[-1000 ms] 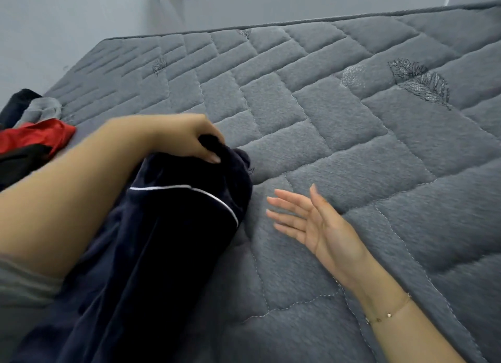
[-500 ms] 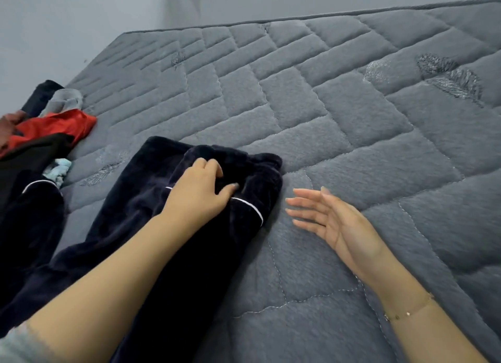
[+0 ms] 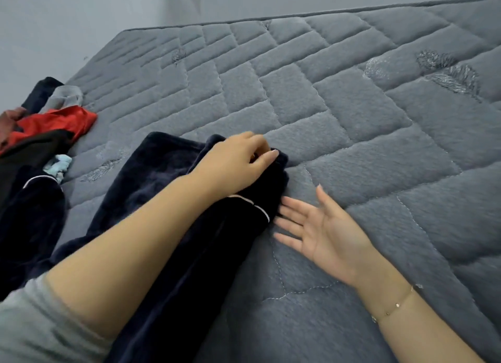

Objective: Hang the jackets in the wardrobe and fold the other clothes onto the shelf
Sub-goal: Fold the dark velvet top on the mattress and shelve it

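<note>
A dark navy fleece garment (image 3: 162, 178) with thin white piping lies stretched across the grey quilted mattress (image 3: 352, 118), its far end near the middle of the view. My left hand (image 3: 238, 162) pinches that far end between thumb and fingers. My right hand (image 3: 320, 229) is flat, palm up, fingers straight, its fingertips touching the garment's right edge by the white piping.
At the left edge of the mattress lies a heap of clothes: a red piece (image 3: 54, 124), a grey piece (image 3: 65, 98), a black piece (image 3: 32, 148), a light blue scrap (image 3: 58, 166) and another navy garment (image 3: 29, 213). A grey wall (image 3: 81, 15) stands behind the bed.
My left hand has carried the garment's end forward and down onto the mattress, then shifted its pinch to the right corner. My right hand has slid left until it touches the fabric.
</note>
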Demonstrator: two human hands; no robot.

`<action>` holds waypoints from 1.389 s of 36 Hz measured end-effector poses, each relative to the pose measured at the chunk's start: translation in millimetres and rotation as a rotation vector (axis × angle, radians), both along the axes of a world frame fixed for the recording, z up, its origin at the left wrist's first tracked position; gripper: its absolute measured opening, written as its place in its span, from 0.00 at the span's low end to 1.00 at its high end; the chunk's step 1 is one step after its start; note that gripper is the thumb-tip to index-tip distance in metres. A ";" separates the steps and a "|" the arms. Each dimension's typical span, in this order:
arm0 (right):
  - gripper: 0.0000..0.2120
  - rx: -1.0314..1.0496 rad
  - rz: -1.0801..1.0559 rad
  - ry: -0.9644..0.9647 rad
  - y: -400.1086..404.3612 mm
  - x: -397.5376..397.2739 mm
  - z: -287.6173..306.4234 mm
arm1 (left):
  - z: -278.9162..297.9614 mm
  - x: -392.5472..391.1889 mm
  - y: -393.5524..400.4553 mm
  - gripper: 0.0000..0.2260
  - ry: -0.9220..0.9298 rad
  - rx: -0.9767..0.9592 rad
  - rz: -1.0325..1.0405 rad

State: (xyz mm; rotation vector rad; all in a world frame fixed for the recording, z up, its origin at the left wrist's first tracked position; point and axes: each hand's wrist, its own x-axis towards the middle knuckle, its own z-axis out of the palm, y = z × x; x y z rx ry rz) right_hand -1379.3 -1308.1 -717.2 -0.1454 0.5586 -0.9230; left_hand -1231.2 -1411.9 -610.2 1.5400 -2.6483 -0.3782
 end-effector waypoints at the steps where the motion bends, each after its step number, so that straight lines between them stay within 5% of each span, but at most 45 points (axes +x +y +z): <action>1: 0.36 0.019 -0.024 -0.030 0.1 0.7 -0.1 | 2.5 -6.8 -8.2 0.13 -0.049 0.011 -0.039; 8: 0.33 0.089 -0.117 -0.160 5.4 14.2 2.4 | -3.7 -31.3 -47.9 0.35 -0.549 0.558 0.062; 11: 0.33 0.099 -0.139 -0.181 5.3 13.3 3.5 | -7.1 -30.4 -51.0 0.25 -0.635 0.585 0.027; 13: 0.33 0.087 -0.148 -0.179 5.8 12.8 3.3 | -6.4 -28.2 -51.5 0.17 -0.575 0.580 -0.002; 16: 0.31 0.016 -0.169 -0.196 6.3 12.5 4.3 | 4.2 -21.1 -53.5 0.13 -0.235 0.598 0.042; 19: 0.29 -0.087 -0.229 -0.200 6.9 11.1 5.7 | 7.5 -17.0 -49.7 0.10 0.034 0.416 0.028; 22: 0.25 -0.115 -0.327 -0.085 7.0 11.3 6.8 | -17.3 -14.8 -33.0 0.10 0.061 0.105 -0.091; 27: 0.22 -0.097 -0.380 -0.002 7.5 12.5 5.1 | -38.2 -18.6 -9.3 0.24 0.149 0.043 0.077; 33: 0.19 -0.458 -0.386 0.574 26.1 32.1 12.7 | -11.3 32.5 74.8 0.23 0.358 -0.255 0.292; 37: 0.23 -0.981 -0.318 1.095 33.4 39.7 5.9 | -35.9 91.2 152.3 0.25 0.040 -0.177 0.386; 41: 0.25 -1.213 -0.188 1.357 27.7 45.7 -3.4 | -72.0 122.5 165.9 0.28 -0.166 0.017 0.424; 50: 0.24 -1.160 -0.318 1.591 34.2 59.3 -6.6 | -70.0 150.2 183.1 0.29 -0.025 0.111 0.318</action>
